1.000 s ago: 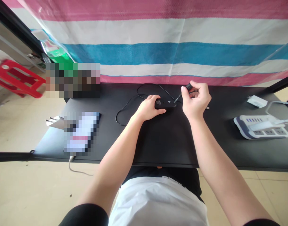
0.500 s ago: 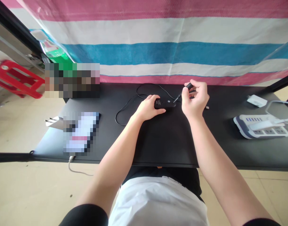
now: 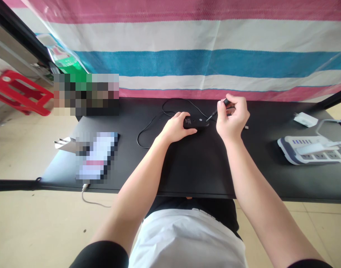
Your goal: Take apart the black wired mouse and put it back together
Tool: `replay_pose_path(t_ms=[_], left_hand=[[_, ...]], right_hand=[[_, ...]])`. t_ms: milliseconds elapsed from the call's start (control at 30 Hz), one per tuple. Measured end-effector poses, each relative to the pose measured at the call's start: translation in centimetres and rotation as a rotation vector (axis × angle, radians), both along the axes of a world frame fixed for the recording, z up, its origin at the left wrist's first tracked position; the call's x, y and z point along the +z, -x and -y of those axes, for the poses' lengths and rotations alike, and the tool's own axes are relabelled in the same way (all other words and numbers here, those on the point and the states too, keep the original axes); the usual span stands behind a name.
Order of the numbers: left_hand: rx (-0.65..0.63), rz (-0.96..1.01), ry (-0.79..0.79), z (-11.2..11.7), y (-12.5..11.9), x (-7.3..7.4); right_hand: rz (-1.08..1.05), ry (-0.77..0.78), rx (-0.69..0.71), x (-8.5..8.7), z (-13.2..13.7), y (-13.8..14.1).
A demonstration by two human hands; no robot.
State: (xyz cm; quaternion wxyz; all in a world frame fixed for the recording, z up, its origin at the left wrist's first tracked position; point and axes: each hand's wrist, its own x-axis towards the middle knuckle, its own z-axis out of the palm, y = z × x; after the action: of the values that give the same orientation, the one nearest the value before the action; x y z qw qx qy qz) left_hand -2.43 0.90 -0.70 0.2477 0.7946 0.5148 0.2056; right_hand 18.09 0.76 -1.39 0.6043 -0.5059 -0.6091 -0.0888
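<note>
A black computer mouse lies upside down on the black table, its thin black cable looping away to the left and back. My left hand is closed on the mouse's left end and holds it down. My right hand pinches a small black screwdriver by its handle. The screwdriver slants down to the left, and its tip rests on the right part of the mouse's underside.
A white and blue power strip with a white cable sits at the right, with a white charger behind it. A blurred flat object and a metal piece lie at the left. A striped tarp hangs behind the table. A red stool stands at far left.
Almost nothing has changed. My right hand has shifted slightly while keeping the screwdriver tip on the mouse. My left hand stays on the mouse.
</note>
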Motion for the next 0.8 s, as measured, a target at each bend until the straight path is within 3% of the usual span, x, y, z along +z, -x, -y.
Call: replay_pose_path(t_ms=[567,800], left_hand=[[0.0,-0.008,0.004,0.03,-0.05,0.1],[0.003,-0.003,0.009,0.08,-0.01,0.1]], right_hand=[[-0.01,0.098,0.156,-0.29,0.06,0.28],[-0.038,0.029,0.031,-0.38,-0.22,-0.15]])
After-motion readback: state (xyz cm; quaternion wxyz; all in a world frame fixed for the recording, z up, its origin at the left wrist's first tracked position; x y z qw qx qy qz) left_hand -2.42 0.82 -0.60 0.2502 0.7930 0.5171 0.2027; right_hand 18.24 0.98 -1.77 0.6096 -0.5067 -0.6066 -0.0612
